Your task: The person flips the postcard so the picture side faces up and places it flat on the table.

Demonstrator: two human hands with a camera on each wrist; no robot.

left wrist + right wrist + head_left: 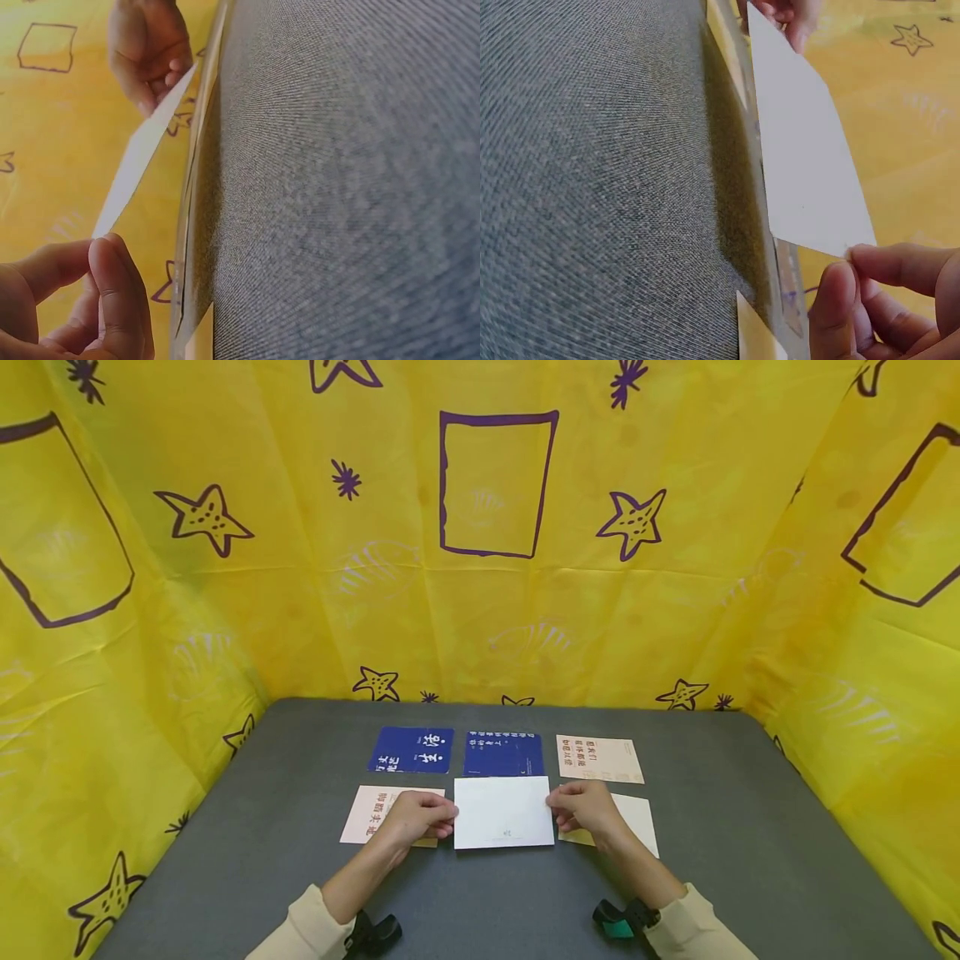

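Note:
A white card (504,812) with small faint print near its lower edge is held above the grey table. My left hand (422,818) pinches its left edge between thumb and finger, and my right hand (585,810) pinches the right edge. In the left wrist view the white card (139,169) appears nearly edge-on, with the left hand's fingertips (112,262) on its near end. The right wrist view shows the card (806,142) tilted off the tabletop, its shadow on the cloth. Beneath the left hand lies a cream card with red characters (365,810); a pale card (637,818) lies beneath the right.
Behind the held card, a row on the grey table (247,860) has two blue cards with white writing, one left (412,750) and one middle (502,753), plus a cream card (598,758) at right. Yellow patterned cloth (480,610) surrounds the table's back and sides.

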